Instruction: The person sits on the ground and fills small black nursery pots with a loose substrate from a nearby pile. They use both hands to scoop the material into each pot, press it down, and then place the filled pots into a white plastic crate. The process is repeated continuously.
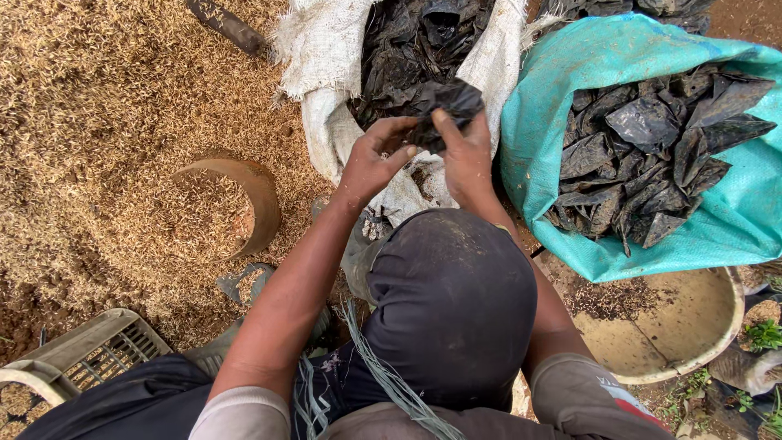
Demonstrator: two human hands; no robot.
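Black bag [450, 106]: one, pinched by left hand [373, 163], right hand [466, 156] fingers; two sacks

Daylight falls on bare brown soil [32, 314] heaped with straw-coloured husks [98, 98]. A grey crate [94, 350] sits lower left, a yellowish basin [692, 326] lower right.
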